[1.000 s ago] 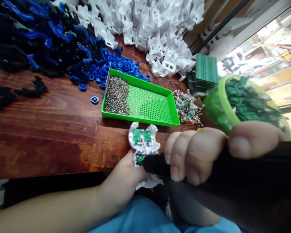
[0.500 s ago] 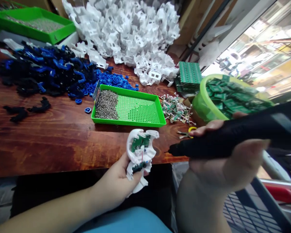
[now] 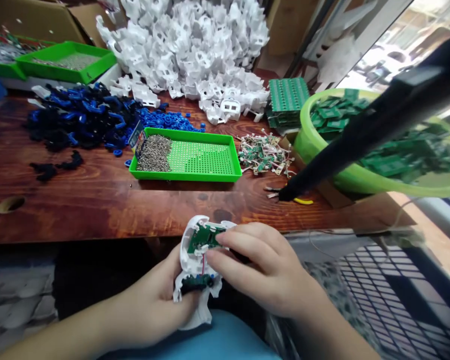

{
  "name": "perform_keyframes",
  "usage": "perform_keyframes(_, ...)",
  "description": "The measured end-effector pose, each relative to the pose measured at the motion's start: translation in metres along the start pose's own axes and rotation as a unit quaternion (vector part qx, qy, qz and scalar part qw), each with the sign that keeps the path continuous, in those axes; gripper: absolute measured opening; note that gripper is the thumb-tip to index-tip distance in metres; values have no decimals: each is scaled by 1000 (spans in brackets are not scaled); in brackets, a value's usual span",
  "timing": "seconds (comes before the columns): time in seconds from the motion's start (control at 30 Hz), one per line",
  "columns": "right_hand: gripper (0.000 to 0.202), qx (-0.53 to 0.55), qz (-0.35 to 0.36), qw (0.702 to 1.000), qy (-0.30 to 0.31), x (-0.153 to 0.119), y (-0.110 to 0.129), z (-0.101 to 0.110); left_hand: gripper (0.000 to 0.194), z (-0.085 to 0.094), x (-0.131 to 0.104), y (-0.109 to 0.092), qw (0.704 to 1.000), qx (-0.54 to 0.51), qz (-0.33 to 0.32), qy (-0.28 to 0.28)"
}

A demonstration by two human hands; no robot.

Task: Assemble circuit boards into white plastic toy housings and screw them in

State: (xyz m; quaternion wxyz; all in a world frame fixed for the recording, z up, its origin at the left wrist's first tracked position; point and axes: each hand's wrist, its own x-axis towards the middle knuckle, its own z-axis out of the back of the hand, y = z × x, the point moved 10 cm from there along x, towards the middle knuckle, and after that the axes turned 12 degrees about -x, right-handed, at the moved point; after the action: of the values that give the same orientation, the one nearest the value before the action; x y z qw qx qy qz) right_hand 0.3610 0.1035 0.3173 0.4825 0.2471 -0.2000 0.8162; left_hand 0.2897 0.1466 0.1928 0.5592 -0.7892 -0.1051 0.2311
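My left hand is wrapped around a white plastic housing, its fingers closed on the left and lower side. Inside the housing sit an upper green circuit board and a lower dark green board, with a red wire between them. My right hand bends over the housing's right edge, fingertips at the upper board and close to the wire; its thumb is not clearly visible. A black electric screwdriver hangs apart from both hands, slanting down toward yellow-handled pliers on the table.
A green tray holds small screws on the wooden table. Behind it lie white housings, blue and black parts and blue buttons. Small wired boards, stacked green panels and a light-green basin of boards stand right.
My right hand has let go of the electric screwdriver and moved left onto the housing. The screwdriver now hangs free at the upper right. The housing sits slightly lower and further left in view.
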Motion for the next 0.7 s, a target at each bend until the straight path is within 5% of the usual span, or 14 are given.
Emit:
perform_keyframes(0.3,21,-30,107,994,17,2,23,-2,48,-7,-3,9,999,-39,8,-29)
perform_keyframes(0.47,23,-9,78,997,-3,-2,25,-2,34,3,-9,6,996,-1,-38,-87)
perform_keyframes(0.7,20,13,20,995,-95,-15,24,3,33,-4,-13,-3,991,61,-112,-49)
